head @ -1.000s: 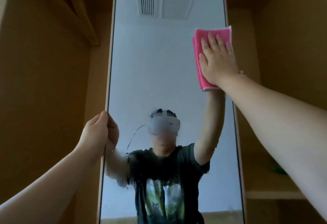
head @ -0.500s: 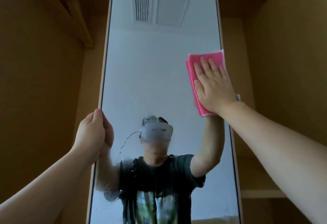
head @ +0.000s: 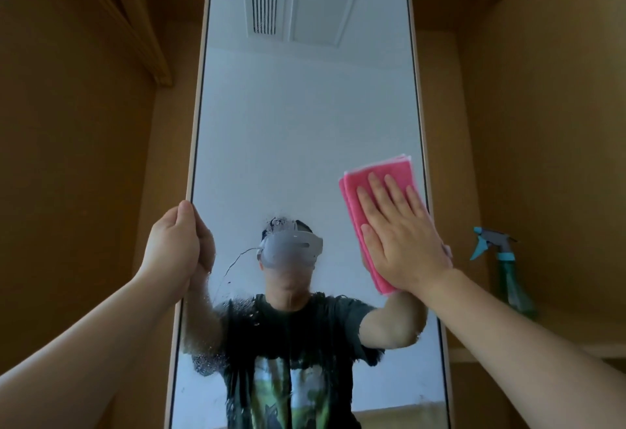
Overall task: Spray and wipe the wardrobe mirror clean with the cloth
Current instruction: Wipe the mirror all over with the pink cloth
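Both hands are on the mirror [head: 305,123]: the right hand [head: 403,235] lies spread flat, pressing the pink cloth [head: 359,191] against the glass by the mirror's right edge, and it has slid well down from the upper part within the last second — that strip looks wiped. The left hand [head: 176,245] is curled around the mirror's left edge, steadying it. Droplets [head: 244,320] cover the mirror's lower half, probably unwiped spray. A spray bottle [head: 508,276] stands right of the mirror — nothing blocks the stroke.
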